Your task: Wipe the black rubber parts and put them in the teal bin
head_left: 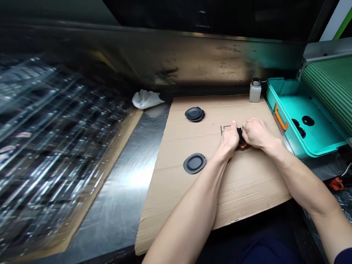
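Observation:
My left hand (230, 138) and my right hand (255, 132) are close together above the right part of a cardboard sheet (170, 190). Between them is a small black part (241, 135), gripped by the closed fingers of both hands and mostly covered by them. To the left of my hands lies a stack of black oval parts (195, 114), with some edges offset. Nearer to me, a single black oval part (194, 163) lies flat beside my left forearm.
A teal bin (319, 141) with an orange handle holds several black parts at the right, beside a green conveyor belt (330, 84). A small bottle (255, 90) stands at the cardboard's back edge. White crumpled cloth (147, 99) and blurred clear trays (60, 146) are at the left.

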{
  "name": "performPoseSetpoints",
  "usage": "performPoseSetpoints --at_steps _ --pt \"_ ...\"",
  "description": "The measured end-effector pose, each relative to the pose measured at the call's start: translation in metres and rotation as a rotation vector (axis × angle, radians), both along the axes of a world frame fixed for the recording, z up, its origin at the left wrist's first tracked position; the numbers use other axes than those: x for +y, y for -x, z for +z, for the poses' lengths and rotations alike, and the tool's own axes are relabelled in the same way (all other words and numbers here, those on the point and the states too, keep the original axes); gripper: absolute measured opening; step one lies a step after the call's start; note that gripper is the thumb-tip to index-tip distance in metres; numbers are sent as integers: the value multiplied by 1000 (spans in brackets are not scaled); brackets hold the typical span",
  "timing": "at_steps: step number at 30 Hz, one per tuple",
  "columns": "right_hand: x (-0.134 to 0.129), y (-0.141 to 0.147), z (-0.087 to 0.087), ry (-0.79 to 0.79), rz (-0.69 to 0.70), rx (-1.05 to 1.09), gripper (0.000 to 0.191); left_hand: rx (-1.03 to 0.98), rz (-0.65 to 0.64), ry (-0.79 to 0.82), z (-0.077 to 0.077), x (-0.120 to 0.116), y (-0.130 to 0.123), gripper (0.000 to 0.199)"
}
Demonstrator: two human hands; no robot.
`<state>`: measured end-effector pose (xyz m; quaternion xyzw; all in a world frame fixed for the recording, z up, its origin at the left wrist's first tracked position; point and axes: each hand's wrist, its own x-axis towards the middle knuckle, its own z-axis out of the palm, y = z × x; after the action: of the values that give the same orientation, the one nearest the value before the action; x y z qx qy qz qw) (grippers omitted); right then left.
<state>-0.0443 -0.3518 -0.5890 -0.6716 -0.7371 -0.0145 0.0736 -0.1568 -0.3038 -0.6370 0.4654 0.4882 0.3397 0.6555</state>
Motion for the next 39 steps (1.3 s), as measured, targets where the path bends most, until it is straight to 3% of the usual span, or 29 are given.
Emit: performPoseSetpoints --at_steps 3,8,15,18,24,29,31,34,37,39 --pt "-3 -10 0 -47 -41 115 21 -139 2 161 11 5 5 56" --pt "1 -24 -5 -357 -102 414 23 -383 14 435 20 18 19 57" --pt "0 -13 -7 -343 -191 705 19 -461 29 469 10 23 23 56" --pt "2 -7 -14 -385 -140 765 18 -470 15 415 10 18 19 60" --pt "2 14 -27 -587 23 614 20 -730 -40 232 14 -2 3 46" --pt "-1 20 -32 -362 260 422 23 -780 -74 244 11 0 9 48" --pt "-2 18 -31 -328 231 332 25 -768 -84 244 9 4 12 46" --pt "-1 15 -30 -376 62 270 29 -757 -75 220 7 5 10 44" --pt "-1 13 -29 -318 158 295 23 -769 -62 215 7 5 8 47" --pt "-1 12 -30 -276 146 290 20 -769 -37 212 7 5 9 49"
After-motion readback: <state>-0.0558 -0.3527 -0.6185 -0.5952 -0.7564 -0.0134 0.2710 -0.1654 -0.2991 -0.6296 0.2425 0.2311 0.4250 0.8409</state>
